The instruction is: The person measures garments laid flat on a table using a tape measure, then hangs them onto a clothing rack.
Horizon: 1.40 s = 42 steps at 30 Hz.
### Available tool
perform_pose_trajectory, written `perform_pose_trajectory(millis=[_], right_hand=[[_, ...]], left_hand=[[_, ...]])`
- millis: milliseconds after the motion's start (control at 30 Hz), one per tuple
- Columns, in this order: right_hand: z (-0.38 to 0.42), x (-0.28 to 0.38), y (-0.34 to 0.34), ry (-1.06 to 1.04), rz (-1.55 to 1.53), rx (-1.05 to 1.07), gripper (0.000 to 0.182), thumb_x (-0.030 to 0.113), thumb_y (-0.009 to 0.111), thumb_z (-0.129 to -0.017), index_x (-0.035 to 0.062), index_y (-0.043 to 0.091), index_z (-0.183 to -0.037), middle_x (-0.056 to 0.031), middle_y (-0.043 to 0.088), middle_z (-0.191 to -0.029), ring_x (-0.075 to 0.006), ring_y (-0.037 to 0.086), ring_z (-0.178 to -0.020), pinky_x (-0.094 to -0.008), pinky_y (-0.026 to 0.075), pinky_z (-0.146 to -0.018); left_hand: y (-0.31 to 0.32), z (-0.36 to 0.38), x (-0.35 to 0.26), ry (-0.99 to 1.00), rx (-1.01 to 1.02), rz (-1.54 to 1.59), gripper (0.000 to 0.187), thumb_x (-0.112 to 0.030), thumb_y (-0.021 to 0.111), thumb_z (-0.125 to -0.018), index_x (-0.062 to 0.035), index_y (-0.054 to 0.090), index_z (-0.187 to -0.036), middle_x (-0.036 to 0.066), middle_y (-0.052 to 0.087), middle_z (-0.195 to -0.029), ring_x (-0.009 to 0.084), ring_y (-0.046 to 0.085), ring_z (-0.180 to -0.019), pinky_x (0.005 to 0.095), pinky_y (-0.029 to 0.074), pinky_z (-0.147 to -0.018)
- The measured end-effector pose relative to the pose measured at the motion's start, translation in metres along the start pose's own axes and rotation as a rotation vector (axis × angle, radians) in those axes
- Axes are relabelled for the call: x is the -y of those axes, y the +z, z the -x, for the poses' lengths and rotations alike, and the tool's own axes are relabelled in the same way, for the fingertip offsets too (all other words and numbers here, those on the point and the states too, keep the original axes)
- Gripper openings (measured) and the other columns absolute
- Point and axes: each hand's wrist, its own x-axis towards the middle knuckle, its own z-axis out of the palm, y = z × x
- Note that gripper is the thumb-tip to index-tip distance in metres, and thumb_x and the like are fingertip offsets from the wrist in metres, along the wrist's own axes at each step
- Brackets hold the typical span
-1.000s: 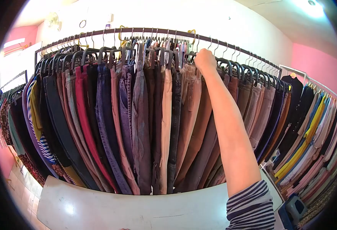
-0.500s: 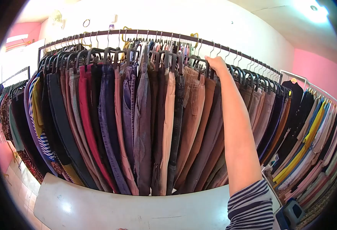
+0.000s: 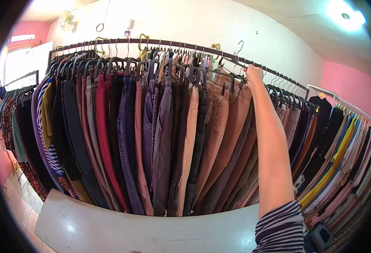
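My right hand (image 3: 253, 75) is closed round the end of a black clip hanger (image 3: 225, 73) at the rail. Brown trousers (image 3: 239, 107) hang from the hanger's clips. Its metal hook (image 3: 240, 47) stands above the rail (image 3: 185, 45), off the bar. Trousers on both sides press close against this pair. At the bottom edge a tiny skin-toned sliver (image 3: 135, 251) may be part of my left hand; its fingers cannot be made out.
A white table (image 3: 151, 232) stands before the rack. Densely hung trousers (image 3: 128, 143) fill the rail. Other clothes racks flank it, with colourful garments (image 3: 341, 156) at right and dark ones (image 3: 21, 126) at left. A dark plastic object (image 3: 320, 237) sits low at right.
My right hand has moved slightly right with the hanger, whose hook has risen above the rail. The brown trousers have swung out more into view. The camera view has shifted a little.
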Motion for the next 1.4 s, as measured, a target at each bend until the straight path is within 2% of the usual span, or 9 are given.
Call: perform_pose_trajectory(millis=[167, 400, 567, 967, 1133, 1200, 1267, 1300, 1400], right_hand=[[0.038, 0.027, -0.039, 0.082, -0.028, -0.037, 0.025, 0.021, 0.048, -0.083, 0.0046, 0.05, -0.064, 0.0, 0.043, -0.053, -0.006, 0.027, -0.034, -0.0226, 0.017, -0.032], [0.14, 0.065, -0.155, 0.13, 0.054, 0.041, 0.032, 0.034, 0.061, -0.08, 0.0062, 0.053, -0.066, 0.0089, 0.029, -0.045, -0.0024, 0.024, -0.034, -0.0204, 0.015, -0.033], [0.243, 0.101, -0.232, 0.117, 0.101, -0.013, 0.031, 0.034, 0.059, -0.083, 0.0048, 0.052, -0.074, 0.009, 0.026, -0.045, -0.0019, 0.023, -0.035, -0.0198, 0.014, -0.034], [0.521, 0.228, -0.382, 0.188, 0.135, -0.21, 0.033, 0.033, 0.043, -0.091, 0.0053, 0.046, -0.074, 0.0097, 0.019, -0.042, -0.001, 0.015, -0.033, -0.0207, 0.014, -0.032], [0.587, 0.281, -0.401, 0.183, 0.269, -0.419, 0.03, 0.033, 0.042, -0.092, 0.0058, 0.046, -0.081, 0.0089, 0.023, -0.045, -0.0014, 0.02, -0.036, -0.02, 0.017, -0.035], [0.599, 0.296, -0.395, -0.089, 0.333, -0.912, 0.032, 0.037, 0.042, -0.091, 0.0063, 0.047, -0.082, 0.0072, 0.03, -0.049, -0.0014, 0.024, -0.04, -0.019, 0.02, -0.039], [0.624, 0.298, -0.429, -0.771, 0.874, -0.627, 0.036, 0.041, 0.044, -0.088, 0.0065, 0.048, -0.081, 0.0049, 0.035, -0.053, -0.0027, 0.027, -0.042, -0.0192, 0.022, -0.04], [0.636, 0.318, -0.44, -0.772, 0.876, -0.621, 0.036, 0.041, 0.044, -0.088, 0.0065, 0.048, -0.081, 0.0049, 0.035, -0.053, -0.0027, 0.027, -0.042, -0.0192, 0.022, -0.04], [0.657, 0.375, -0.468, 0.047, 0.574, -0.755, 0.036, 0.039, 0.06, -0.078, 0.0057, 0.057, -0.092, -0.0085, 0.058, -0.079, -0.014, 0.05, -0.07, -0.0343, 0.041, -0.06]], left_hand=[[-0.01, -0.001, -0.004, 0.001, 0.073, 0.026, 0.017, -0.021, 0.048, -0.081, -0.0039, 0.052, -0.081, 0.016, 0.055, -0.081, 0.0341, 0.051, -0.076, 0.0443, 0.04, -0.069], [0.003, -0.004, 0.014, 0.042, 0.117, 0.042, 0.027, -0.027, 0.045, -0.084, -0.0024, 0.054, -0.085, 0.018, 0.057, -0.082, 0.035, 0.053, -0.077, 0.0446, 0.041, -0.069], [0.026, -0.003, 0.027, 0.035, -0.041, 0.072, 0.016, -0.017, 0.05, -0.077, -0.004, 0.047, -0.068, 0.012, 0.05, -0.07, 0.0309, 0.049, -0.067, 0.0433, 0.038, -0.06], [0.045, -0.008, 0.011, 0.084, 0.133, 0.355, 0.015, -0.016, 0.05, -0.08, -0.0033, 0.054, -0.085, 0.013, 0.056, -0.083, 0.0311, 0.052, -0.081, 0.0423, 0.04, -0.07], [0.041, 0.008, -0.1, 0.614, 0.372, 0.61, 0.063, -0.011, 0.065, -0.064, -0.0047, 0.038, -0.12, 0.019, 0.042, -0.118, 0.0361, 0.039, -0.109, 0.0403, 0.034, -0.092], [0.022, 0.022, -0.148, 0.621, 0.455, 0.617, 0.076, -0.01, 0.065, -0.063, -0.0082, 0.028, -0.129, 0.019, 0.034, -0.127, 0.0372, 0.033, -0.116, 0.0409, 0.03, -0.097], [0.011, 0.036, -0.178, 0.619, 0.516, 0.617, 0.079, -0.01, 0.064, -0.064, -0.0116, 0.024, -0.132, 0.018, 0.032, -0.13, 0.0372, 0.031, -0.119, 0.0409, 0.028, -0.099], [0.011, 0.044, -0.187, 0.853, 0.458, 0.394, 0.075, -0.01, 0.064, -0.065, -0.0157, 0.029, -0.131, 0.016, 0.033, -0.13, 0.0367, 0.03, -0.12, 0.0407, 0.027, -0.1], [0.028, 0.068, -0.176, 1.299, 0.529, 0.094, 0.06, -0.014, 0.062, -0.067, -0.0221, 0.043, -0.123, 0.013, 0.038, -0.128, 0.0345, 0.033, -0.119, 0.0414, 0.028, -0.099]])
